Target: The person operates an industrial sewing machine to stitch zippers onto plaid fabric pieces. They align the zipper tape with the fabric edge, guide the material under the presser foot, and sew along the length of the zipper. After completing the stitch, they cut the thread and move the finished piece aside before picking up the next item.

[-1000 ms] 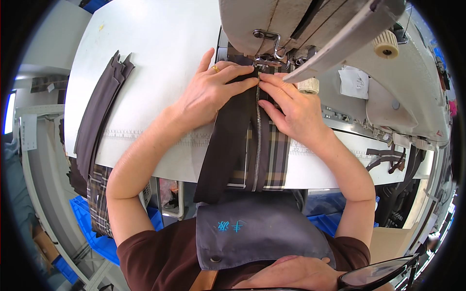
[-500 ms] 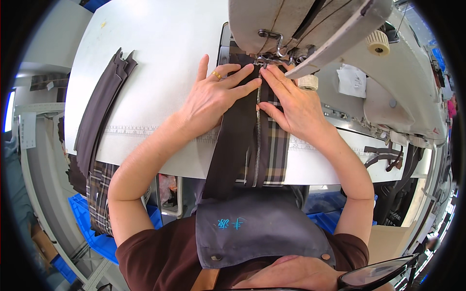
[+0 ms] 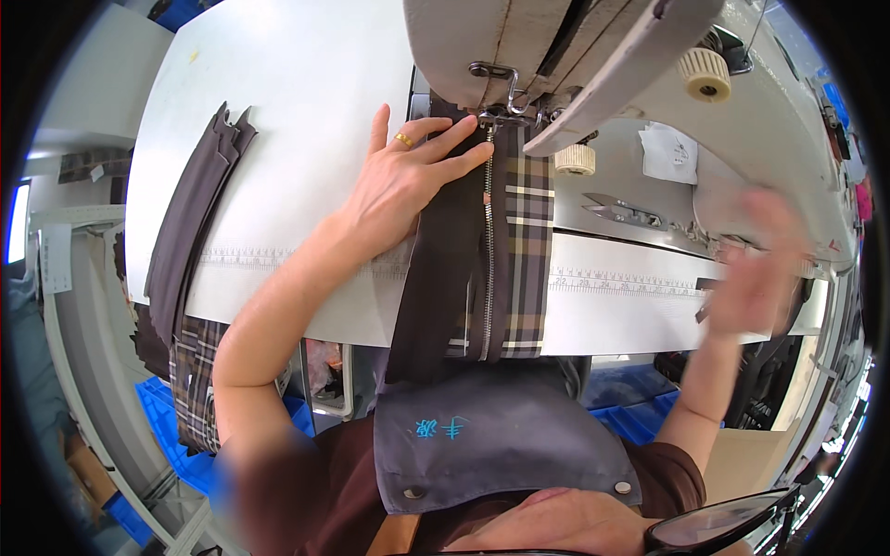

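Note:
My left hand (image 3: 397,185) lies with fingers spread on a dark brown fabric strip (image 3: 436,278), its fingertips close to the presser foot (image 3: 505,119) of a sewing machine (image 3: 491,46). A metal-toothed zipper (image 3: 489,269) runs lengthwise toward me from under the foot. Beside it on the right lies plaid fabric (image 3: 530,278), its near end at the table's front edge. My right hand (image 3: 765,264) is off the fabric, at the far right by the machine's body. Motion smears its fingers, so I cannot see whether it holds anything.
Thread snips (image 3: 626,210) and a white paper slip (image 3: 667,153) lie on the machine bed. Dark fabric pieces (image 3: 190,222) are stacked at left, above hanging plaid fabric (image 3: 195,380). A blue crate (image 3: 167,435) stands below. The table (image 3: 306,102) has a printed ruler.
My right hand has left the zipper and fabric and swung right, uncovering the plaid fabric and the snips. My left hand stays on the dark fabric.

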`<move>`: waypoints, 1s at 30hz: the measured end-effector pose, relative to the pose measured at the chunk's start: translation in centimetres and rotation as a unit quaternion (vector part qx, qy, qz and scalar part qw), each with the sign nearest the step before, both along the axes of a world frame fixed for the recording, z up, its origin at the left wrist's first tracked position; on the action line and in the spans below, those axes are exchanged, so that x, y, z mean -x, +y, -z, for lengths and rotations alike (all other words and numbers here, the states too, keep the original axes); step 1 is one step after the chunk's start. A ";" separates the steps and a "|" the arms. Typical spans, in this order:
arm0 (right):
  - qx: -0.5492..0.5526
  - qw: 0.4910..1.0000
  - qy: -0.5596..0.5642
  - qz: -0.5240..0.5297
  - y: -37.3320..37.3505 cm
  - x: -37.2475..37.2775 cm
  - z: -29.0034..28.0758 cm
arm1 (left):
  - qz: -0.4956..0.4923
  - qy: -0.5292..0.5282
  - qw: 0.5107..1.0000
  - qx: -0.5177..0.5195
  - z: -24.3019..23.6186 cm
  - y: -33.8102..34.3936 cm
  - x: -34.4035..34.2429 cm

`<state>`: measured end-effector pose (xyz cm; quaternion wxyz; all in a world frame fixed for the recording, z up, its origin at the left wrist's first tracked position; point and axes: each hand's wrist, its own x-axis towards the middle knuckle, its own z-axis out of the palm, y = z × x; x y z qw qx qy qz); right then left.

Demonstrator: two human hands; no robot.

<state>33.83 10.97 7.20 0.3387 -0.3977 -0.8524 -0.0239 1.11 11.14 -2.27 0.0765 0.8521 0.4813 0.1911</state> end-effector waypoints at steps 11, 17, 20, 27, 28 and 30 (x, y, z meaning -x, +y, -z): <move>0.097 0.815 0.482 0.306 11.4 -38.5 -6.5 | -0.014 -0.016 1.000 0.015 0.1 -0.3 -0.3; 0.058 0.747 0.636 0.184 10.8 -39.8 -0.8 | -0.006 0.002 1.000 -0.008 -0.2 -0.1 -0.3; 0.030 0.712 0.697 0.080 9.3 -36.5 2.3 | -0.007 -0.011 1.000 0.010 0.2 -0.1 -0.2; -0.200 0.932 0.294 0.074 2.9 -12.3 -0.3 | -0.005 -0.019 1.000 -0.001 0.3 -0.2 0.2; -0.096 0.971 0.208 0.066 1.1 -6.4 2.0 | 0.008 -0.023 1.000 -0.005 0.4 0.3 0.0; 0.018 0.994 0.021 -0.110 1.7 3.1 4.3 | -0.005 -0.005 1.000 -0.011 0.2 -0.3 0.0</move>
